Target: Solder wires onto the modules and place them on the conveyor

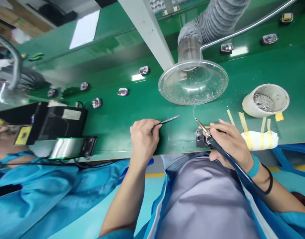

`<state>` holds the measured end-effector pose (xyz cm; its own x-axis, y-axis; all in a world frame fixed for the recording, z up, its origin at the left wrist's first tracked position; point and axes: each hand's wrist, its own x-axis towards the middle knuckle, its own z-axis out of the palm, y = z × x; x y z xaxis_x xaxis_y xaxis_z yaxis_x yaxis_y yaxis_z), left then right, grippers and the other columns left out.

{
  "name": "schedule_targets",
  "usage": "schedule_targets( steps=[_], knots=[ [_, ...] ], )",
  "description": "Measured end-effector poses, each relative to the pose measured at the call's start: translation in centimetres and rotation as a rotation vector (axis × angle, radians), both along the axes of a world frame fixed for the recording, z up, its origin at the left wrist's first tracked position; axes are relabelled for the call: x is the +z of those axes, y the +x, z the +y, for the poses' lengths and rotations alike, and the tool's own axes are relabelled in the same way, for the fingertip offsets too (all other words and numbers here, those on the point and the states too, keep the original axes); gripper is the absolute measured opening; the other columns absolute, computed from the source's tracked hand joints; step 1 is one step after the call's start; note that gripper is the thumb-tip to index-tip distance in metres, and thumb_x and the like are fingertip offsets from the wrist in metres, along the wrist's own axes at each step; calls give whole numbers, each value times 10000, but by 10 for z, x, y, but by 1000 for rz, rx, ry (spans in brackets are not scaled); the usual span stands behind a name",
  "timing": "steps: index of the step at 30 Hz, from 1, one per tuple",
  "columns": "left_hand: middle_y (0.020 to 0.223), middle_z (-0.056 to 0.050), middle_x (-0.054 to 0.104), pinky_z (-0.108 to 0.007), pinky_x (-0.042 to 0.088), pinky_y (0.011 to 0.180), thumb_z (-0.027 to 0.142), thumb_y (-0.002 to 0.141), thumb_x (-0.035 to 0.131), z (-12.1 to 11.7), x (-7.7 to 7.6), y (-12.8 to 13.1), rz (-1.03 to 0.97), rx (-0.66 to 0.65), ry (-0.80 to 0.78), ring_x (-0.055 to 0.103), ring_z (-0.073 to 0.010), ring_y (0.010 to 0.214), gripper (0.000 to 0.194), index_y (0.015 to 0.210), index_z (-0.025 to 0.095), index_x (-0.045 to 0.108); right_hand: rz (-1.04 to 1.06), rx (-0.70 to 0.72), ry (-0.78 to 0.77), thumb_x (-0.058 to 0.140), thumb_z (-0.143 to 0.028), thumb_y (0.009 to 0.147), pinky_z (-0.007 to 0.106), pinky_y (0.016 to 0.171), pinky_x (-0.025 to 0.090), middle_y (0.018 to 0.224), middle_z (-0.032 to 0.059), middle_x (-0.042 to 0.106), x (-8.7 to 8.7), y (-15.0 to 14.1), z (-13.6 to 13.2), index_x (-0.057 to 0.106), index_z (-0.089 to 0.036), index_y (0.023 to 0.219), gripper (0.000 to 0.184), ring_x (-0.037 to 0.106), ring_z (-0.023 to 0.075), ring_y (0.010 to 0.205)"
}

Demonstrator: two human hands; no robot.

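My left hand [145, 137] is closed on slim dark tweezers [170, 119], whose grey end points right above the green bench. In my right hand [228, 142] is a soldering iron [204, 127], gripped like a pen. Its tip points up and left, with a thin wisp of smoke above it. Below the iron, at the bench's front edge, sits a black fixture [199, 137] holding a small device, partly hidden by the iron and my fingers. A thin wire [183, 143] runs left from the fixture. The iron's dark cable passes along my right wrist.
A clear fume hood [193, 83] hangs just beyond the iron. A white cup [249, 103] of metal bits and a taped white pad [260, 140] lie right. Several small devices [122, 92] dot the bench. Left are a solder reel [67, 148] and a co-worker's blue sleeve [38, 196].
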<state>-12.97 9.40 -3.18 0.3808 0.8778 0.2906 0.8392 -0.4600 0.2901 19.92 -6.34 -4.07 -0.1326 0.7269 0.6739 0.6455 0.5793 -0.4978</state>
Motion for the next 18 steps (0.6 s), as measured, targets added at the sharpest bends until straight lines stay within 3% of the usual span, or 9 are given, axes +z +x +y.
schedule_targets(
  steps=[5,9,14,18],
  knots=[
    [1024,-83,884,-515,551,994,320,1009,792,-1,3,4,-50,74,-36,770,-359,1030,96,965,251,841,49,-105,-20,693,-470,1198,573,1339,594,1420,151,822,-2,-2,-2,413,-178,1843,761,750,331,1382],
    [971,-46,842,-446,571,927,272,987,784,-8,10,16,-171,63,-105,740,-281,925,122,1075,263,868,41,-128,-23,715,-462,1189,553,1322,610,1386,137,834,-3,-4,-1,419,-177,1840,769,766,325,1337],
    [974,-5,836,-324,609,851,270,1016,854,-36,16,50,-626,-34,-196,777,-199,911,6,1019,268,858,79,-140,-12,652,-491,1213,552,1250,666,1355,154,846,-1,-5,-2,464,-159,1816,714,782,331,1315],
    [996,-5,870,-281,680,862,419,1034,945,-64,14,91,-1036,-27,-365,858,-175,908,215,1085,252,819,121,-193,5,659,-456,1210,526,1181,711,1376,169,841,1,-6,-3,494,-171,1805,681,812,336,1255]
  ],
)
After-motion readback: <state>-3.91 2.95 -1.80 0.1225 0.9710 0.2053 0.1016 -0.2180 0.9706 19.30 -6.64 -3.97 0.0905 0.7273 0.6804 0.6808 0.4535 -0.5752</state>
